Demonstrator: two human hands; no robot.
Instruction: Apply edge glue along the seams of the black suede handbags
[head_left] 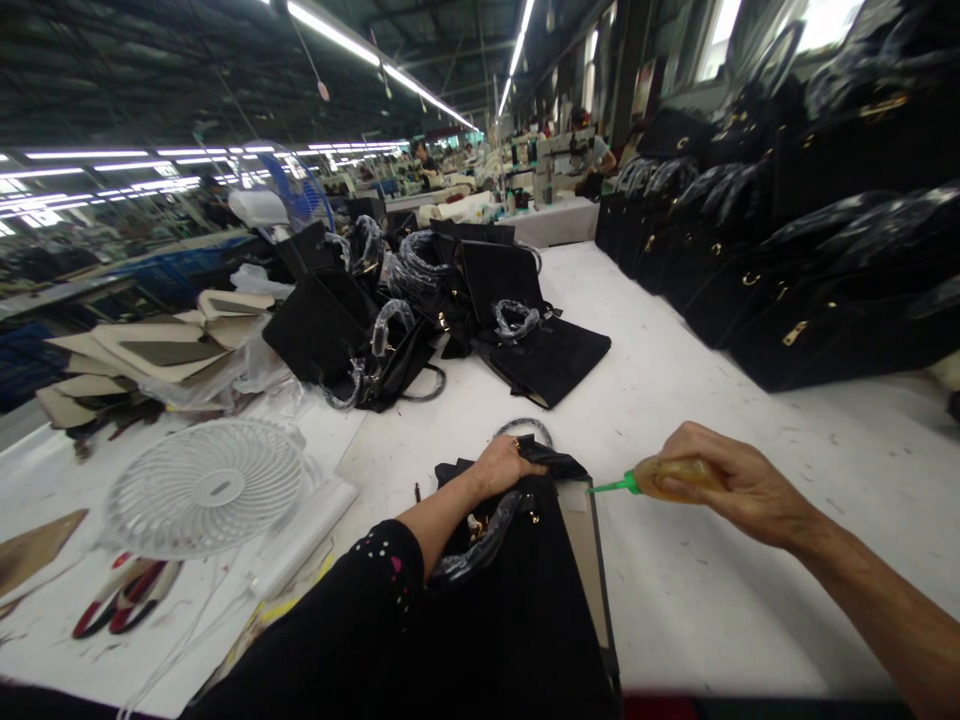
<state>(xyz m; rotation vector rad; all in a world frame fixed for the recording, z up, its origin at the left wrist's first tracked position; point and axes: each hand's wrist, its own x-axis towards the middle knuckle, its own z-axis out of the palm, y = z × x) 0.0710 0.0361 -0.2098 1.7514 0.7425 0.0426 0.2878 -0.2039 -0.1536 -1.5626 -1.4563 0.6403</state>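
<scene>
In front of me lies a black handbag, its side open along the right edge so that a beige inner panel shows. My left hand is closed on the bag's folded upper part, near a plastic-wrapped handle. On the right, my right hand is wrapped round a squeeze bottle of amber liquid. The bottle is held sideways, and its green nozzle points left, with the tip at the top of the beige panel.
Several black bags are heaped farther back on the white table. Rows of finished bags line the right side. A white fan, scissors and beige pieces are on the left. People work at machines beyond.
</scene>
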